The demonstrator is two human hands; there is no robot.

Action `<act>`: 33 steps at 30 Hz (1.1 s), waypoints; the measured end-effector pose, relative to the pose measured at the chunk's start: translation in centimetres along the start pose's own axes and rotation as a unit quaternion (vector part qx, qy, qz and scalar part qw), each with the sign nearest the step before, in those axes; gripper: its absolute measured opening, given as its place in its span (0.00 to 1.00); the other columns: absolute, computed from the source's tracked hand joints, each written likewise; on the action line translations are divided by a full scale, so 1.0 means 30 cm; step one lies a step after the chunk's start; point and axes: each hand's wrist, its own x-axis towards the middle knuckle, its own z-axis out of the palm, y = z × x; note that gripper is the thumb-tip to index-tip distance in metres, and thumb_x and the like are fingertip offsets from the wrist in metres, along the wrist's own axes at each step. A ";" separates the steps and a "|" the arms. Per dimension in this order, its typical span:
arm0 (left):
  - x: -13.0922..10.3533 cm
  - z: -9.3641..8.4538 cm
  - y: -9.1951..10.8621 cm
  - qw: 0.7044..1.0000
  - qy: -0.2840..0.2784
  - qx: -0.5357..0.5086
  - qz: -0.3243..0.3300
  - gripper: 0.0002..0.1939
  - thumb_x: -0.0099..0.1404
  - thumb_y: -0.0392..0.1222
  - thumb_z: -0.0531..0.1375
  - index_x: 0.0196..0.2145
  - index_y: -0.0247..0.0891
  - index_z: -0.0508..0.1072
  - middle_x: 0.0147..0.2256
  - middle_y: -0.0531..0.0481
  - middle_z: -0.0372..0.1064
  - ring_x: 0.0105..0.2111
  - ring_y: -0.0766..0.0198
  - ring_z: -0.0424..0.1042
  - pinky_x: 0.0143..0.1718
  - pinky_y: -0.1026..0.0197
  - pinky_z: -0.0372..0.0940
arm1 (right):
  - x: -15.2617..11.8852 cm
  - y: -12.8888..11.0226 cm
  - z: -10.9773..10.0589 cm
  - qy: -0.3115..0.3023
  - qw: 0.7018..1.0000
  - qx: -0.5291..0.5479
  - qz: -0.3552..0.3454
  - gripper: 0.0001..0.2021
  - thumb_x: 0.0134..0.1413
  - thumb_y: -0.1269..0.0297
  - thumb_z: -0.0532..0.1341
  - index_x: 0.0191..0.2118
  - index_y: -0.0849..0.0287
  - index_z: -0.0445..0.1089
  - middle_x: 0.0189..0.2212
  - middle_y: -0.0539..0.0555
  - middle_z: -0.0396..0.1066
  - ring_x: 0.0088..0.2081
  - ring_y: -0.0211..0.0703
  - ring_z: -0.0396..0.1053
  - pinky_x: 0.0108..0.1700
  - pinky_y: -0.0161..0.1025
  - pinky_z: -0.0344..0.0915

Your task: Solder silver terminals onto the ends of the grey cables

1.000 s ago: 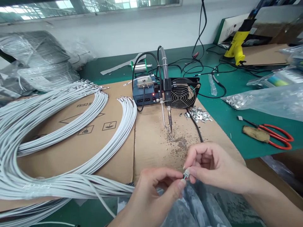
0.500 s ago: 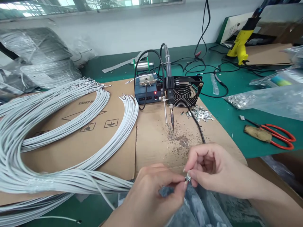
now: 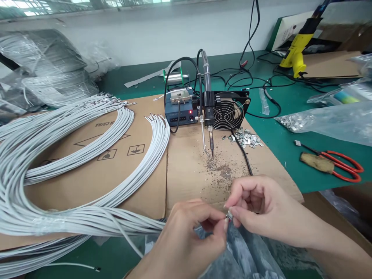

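A small silvery metal connector (image 3: 229,215) is pinched between both hands near the front edge of the cardboard. My right hand (image 3: 255,205) grips it from the right, thumb against index finger, the other fingers curled. From the left, my left hand (image 3: 194,228) closes thumb and index finger on its near side. A single white cable (image 3: 124,234) runs toward my left wrist and passes out of sight beneath it; whether its end reaches the fingers is hidden. Beyond the hands, a soldering iron (image 3: 207,89) is clamped upright, tip down over dark specks on the cardboard.
Bundled white cables (image 3: 136,170) curve across the cardboard (image 3: 186,170) at left. A blue soldering station (image 3: 180,112) and black fan (image 3: 229,112) stand behind. Loose metal connectors (image 3: 247,138) lie beside the fan. Red-handled scissors (image 3: 334,164) and a yellow tool (image 3: 296,54) are at right.
Both hands keep their pinch, and the connector has shifted and turned slightly between the fingertips. The whole view has moved a little.
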 end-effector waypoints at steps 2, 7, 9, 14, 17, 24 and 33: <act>-0.001 0.007 0.000 1.000 0.001 -0.012 -0.007 0.09 0.55 0.33 0.56 0.23 0.33 0.75 0.19 0.51 0.68 0.20 0.69 0.65 0.24 0.69 0.60 | 0.004 0.000 0.003 0.002 1.000 0.000 0.001 0.05 0.44 0.69 0.60 0.26 0.62 0.62 0.17 0.46 0.61 0.19 0.30 0.56 0.21 0.28 0.54; 0.000 0.023 0.005 0.996 0.043 -0.069 -0.037 0.08 0.51 0.32 0.56 0.21 0.33 0.74 0.18 0.51 0.66 0.19 0.70 0.63 0.22 0.69 0.58 | 0.006 0.004 0.000 0.008 1.000 0.001 -0.001 0.04 0.45 0.69 0.60 0.26 0.62 0.63 0.18 0.48 0.64 0.20 0.31 0.58 0.22 0.28 0.56; 0.002 0.023 0.009 0.993 0.027 -0.096 -0.065 0.08 0.52 0.33 0.56 0.21 0.33 0.73 0.19 0.51 0.66 0.20 0.69 0.62 0.22 0.68 0.58 | 0.003 0.005 -0.005 0.009 1.000 0.003 0.002 0.04 0.45 0.69 0.60 0.26 0.62 0.63 0.19 0.49 0.65 0.20 0.31 0.58 0.22 0.28 0.56; 0.003 0.014 0.018 0.985 0.016 -0.135 -0.111 0.08 0.53 0.36 0.56 0.21 0.34 0.73 0.19 0.51 0.66 0.21 0.68 0.62 0.23 0.67 0.58 | 0.001 0.006 -0.011 0.000 1.000 0.008 -0.001 0.04 0.45 0.68 0.60 0.26 0.62 0.63 0.18 0.49 0.64 0.20 0.31 0.57 0.22 0.29 0.55; 0.002 0.011 0.013 0.987 0.011 -0.132 -0.092 0.08 0.54 0.36 0.56 0.21 0.34 0.73 0.19 0.51 0.66 0.20 0.68 0.62 0.23 0.68 0.59 | 0.003 0.008 -0.009 0.003 1.000 0.007 -0.006 0.03 0.45 0.68 0.59 0.27 0.61 0.64 0.18 0.48 0.64 0.20 0.32 0.57 0.22 0.29 0.55; 0.003 0.018 -0.010 0.996 0.007 -0.090 -0.027 0.08 0.54 0.33 0.56 0.23 0.34 0.74 0.19 0.51 0.66 0.21 0.69 0.64 0.23 0.69 0.60 | 0.002 0.022 -0.004 0.012 1.000 0.013 -0.013 0.04 0.46 0.68 0.59 0.26 0.61 0.63 0.18 0.49 0.63 0.20 0.32 0.57 0.21 0.30 0.54; 0.002 0.031 -0.008 0.989 0.004 -0.119 -0.087 0.07 0.53 0.34 0.56 0.22 0.33 0.73 0.20 0.50 0.65 0.21 0.68 0.62 0.22 0.68 0.58 | 0.002 0.033 -0.013 0.004 1.000 0.011 -0.026 0.04 0.46 0.67 0.60 0.26 0.61 0.64 0.18 0.48 0.63 0.20 0.31 0.57 0.21 0.28 0.55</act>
